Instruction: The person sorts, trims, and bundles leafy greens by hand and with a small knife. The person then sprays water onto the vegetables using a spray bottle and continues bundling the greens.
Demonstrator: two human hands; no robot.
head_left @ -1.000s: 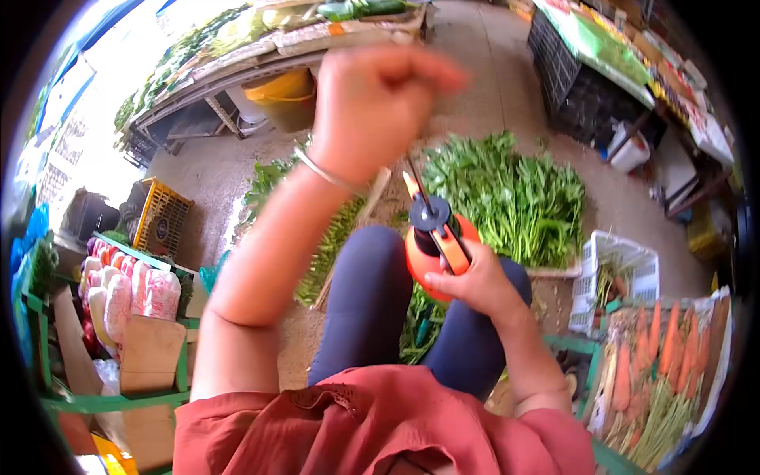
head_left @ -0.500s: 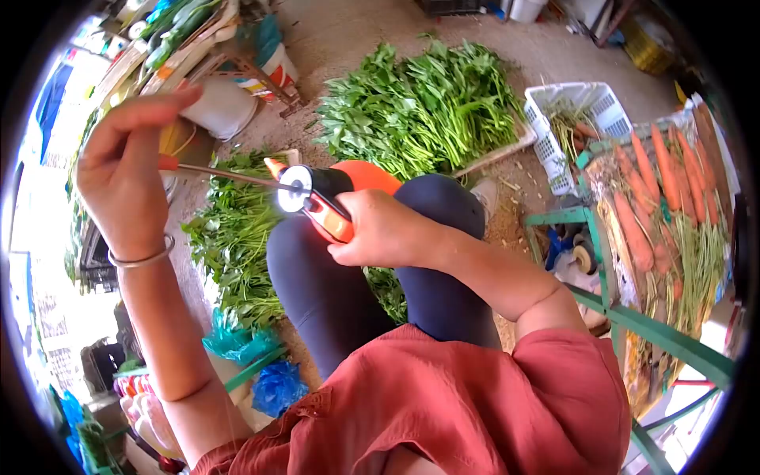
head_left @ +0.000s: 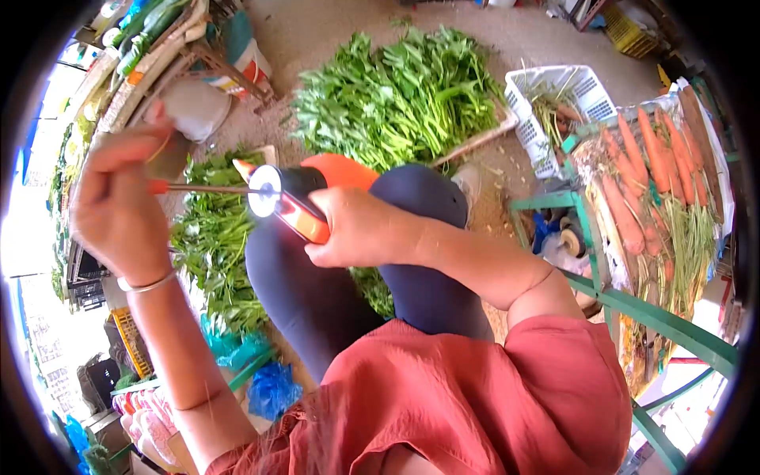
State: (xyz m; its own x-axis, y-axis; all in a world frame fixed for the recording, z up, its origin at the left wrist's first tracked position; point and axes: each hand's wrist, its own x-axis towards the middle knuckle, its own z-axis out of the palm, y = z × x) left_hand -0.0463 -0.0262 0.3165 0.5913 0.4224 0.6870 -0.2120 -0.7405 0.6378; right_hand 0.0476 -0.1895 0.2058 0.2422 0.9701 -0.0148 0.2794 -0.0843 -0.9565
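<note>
An orange and black tool with a round, shiny end (head_left: 266, 190) is over my lap; I cannot make out its exact kind. My right hand (head_left: 360, 227) is closed around its orange handle. A thin metal rod (head_left: 210, 189) runs left from the round end to an orange tip (head_left: 160, 187) at my left hand (head_left: 127, 198). My left hand is raised, its fingers bent and smeared by motion, and it seems to grip that tip. A broad orange piece (head_left: 342, 171) shows beyond the black barrel, next to my right knee.
Leafy greens (head_left: 396, 99) are heaped on the floor ahead, with another pile (head_left: 218, 245) at left. A white basket (head_left: 590, 89) stands front right. Carrots (head_left: 653, 158) lie on a green-framed stand (head_left: 673, 321) at right. Blue bags (head_left: 273, 389) are low left.
The whole view has shifted slightly, so the tool and both hands appear further left. My left hand has turned a little and is more blurred. My right hand keeps its hold.
</note>
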